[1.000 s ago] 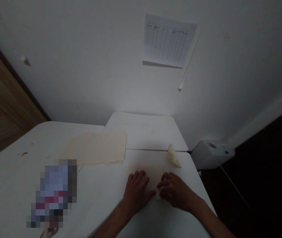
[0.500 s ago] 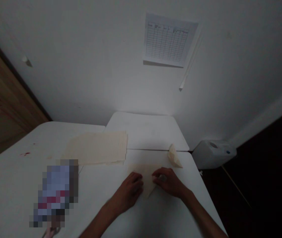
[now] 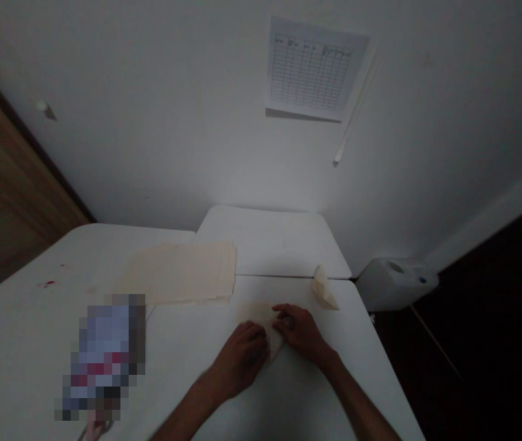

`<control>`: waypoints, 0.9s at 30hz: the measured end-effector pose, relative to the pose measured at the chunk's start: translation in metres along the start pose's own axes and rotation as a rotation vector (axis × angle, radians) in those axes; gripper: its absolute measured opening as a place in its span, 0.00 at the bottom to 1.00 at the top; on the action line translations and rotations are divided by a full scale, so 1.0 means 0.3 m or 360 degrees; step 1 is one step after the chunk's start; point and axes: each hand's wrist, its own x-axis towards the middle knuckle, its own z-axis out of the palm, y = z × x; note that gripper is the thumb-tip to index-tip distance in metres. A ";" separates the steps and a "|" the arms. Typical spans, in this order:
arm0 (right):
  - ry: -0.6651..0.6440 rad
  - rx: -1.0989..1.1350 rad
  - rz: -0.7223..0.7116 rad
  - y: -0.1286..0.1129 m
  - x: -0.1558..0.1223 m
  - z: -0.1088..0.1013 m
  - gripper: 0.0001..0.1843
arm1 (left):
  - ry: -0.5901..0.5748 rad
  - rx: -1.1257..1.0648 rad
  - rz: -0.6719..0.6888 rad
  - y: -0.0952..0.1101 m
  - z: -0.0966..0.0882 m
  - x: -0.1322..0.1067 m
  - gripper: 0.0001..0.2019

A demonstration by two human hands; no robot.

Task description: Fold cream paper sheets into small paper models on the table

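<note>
A thin cream sheet of paper (image 3: 261, 311), partly folded toward a point at its near end, lies on the white table under both hands. My left hand (image 3: 244, 355) is closed, its curled fingers pressed on the sheet's left side. From the right, my right hand (image 3: 301, 331) pinches the sheet's folded edge, and its fingertips come close to the left ones. Much of the sheet is hidden by the hands. Just beyond my right hand stands a folded cream paper piece (image 3: 325, 291). A stack of flat cream sheets (image 3: 182, 272) rests farther left.
The white table (image 3: 187, 380) has joined sections against a wall. A blurred-out bluish item (image 3: 105, 346) lies at left, with a pinkish looped thing below it. A white plastic jug (image 3: 392, 285) is beyond the table's right edge. A printed chart (image 3: 311, 73) hangs on the wall.
My right hand has moved left and slightly away from me, bringing the sheet's right edge inward. My left hand has shifted slightly right. The sheet now looks narrower.
</note>
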 end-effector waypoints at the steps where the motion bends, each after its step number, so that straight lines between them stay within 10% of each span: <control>1: 0.0011 -0.0022 -0.0004 0.001 0.000 0.004 0.18 | 0.0001 -0.0004 -0.0008 0.004 -0.001 0.001 0.06; 27: 0.0248 -0.0053 -0.0101 -0.006 -0.017 0.036 0.25 | -0.0051 0.0302 0.0026 -0.004 0.022 -0.021 0.10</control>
